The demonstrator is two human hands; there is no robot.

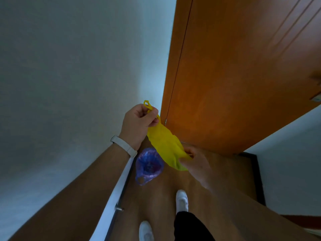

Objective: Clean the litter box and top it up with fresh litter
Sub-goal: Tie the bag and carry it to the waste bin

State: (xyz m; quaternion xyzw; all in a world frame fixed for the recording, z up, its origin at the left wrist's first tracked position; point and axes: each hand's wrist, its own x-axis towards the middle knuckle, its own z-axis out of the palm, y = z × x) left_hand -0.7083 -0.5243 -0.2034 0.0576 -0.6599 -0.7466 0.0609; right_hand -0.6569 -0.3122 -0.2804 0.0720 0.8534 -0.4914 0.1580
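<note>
Orange wooden door (243, 66) beside a pale wall (69, 66) — brown wood floor (225, 169), dark skirting (258, 180) along its right edge

Dim overall, cool blue-grey cast. The wall (69, 84) is murky at your far left and brightens to pale blue beside the door (243, 66). The door reads evenly lit, saturated orange, no glare. The yellow bag (165, 145) is the brightest patch you have. Your right hand (196, 164) is smeared by motion blur; your left hand (139, 122) is sharper. The floor (229, 171) is dark and soft. Wide-angle distortion tilts and bends the door's edges toward the frame corners.
</note>
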